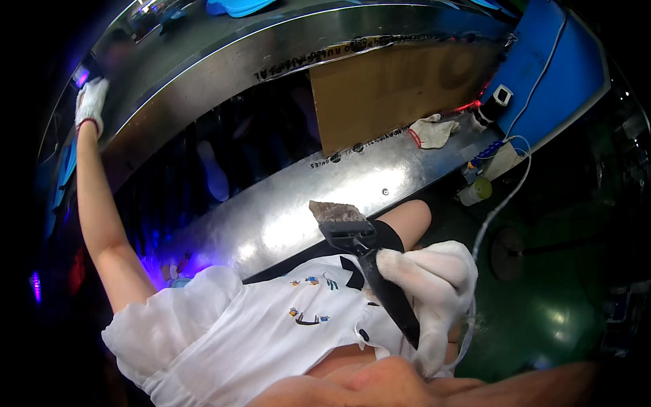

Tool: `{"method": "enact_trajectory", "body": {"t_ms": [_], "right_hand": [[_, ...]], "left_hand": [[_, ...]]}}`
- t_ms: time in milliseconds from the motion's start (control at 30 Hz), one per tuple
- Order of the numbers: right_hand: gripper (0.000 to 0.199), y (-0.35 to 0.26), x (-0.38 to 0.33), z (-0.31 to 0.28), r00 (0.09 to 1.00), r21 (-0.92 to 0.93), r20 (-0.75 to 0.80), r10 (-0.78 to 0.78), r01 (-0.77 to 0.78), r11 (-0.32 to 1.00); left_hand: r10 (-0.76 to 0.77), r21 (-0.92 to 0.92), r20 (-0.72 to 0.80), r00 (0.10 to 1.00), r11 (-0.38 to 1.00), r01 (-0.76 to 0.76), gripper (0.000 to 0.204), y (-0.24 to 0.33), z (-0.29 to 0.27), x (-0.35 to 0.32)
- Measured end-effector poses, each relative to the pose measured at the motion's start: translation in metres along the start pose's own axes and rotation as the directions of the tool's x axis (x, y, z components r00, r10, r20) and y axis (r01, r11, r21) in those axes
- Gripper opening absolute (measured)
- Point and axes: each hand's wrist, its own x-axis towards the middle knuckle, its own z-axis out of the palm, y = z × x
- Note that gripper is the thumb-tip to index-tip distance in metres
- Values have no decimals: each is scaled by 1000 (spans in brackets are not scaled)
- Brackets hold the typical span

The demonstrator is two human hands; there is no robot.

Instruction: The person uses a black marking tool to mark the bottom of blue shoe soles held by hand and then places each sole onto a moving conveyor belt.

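My right hand (434, 271), in a white knit glove, is closed round the black handle of a flat brush (352, 234). The brush is tilted, with its stiff grey-brown bristles pointing up and away over my lap. My left arm is stretched far out to the upper left. At its end my left hand (91, 105), in a white glove with a red cuff edge, is at the outer side of the metal worktop (285, 51). Its fingers are small and mostly hidden behind the back of the glove, so any hold on something cannot be made out.
Below the worktop runs a shiny metal ledge (298, 217) with a cardboard sheet (386, 95) standing at its back. A loose white glove (434, 131) lies on it. A sole-shaped piece (213, 169) shows in the dark recess. Right are a blue panel (569, 61), a hose (502, 203) and a small container (476, 192).
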Motion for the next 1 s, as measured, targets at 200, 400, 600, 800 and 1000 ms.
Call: {"method": "enact_trajectory", "body": {"t_ms": [200,400,600,800,1000], "right_hand": [[42,4,-4,2,999,27,-9,-44,44,999],[45,4,-5,5,999,-62,-26,-34,33,998],[30,56,-34,-2,958,-113,-118,263,-276,954],[20,99,-106,11,280,426,-328,902,-808,406],[21,112,-116,8,124,565,-358,926,-761,320]], "left_hand": [[-406,874,265,875,484,-40,45,-120,-30,-16],[-304,653,105,947,739,165,41,-58,-12,-26],[-260,-773,4,966,612,168,26,27,-37,-87],[194,-578,-551,811,612,-540,23,232,15,-270],[745,-760,-265,613,230,-608,25,270,114,-431]]}}
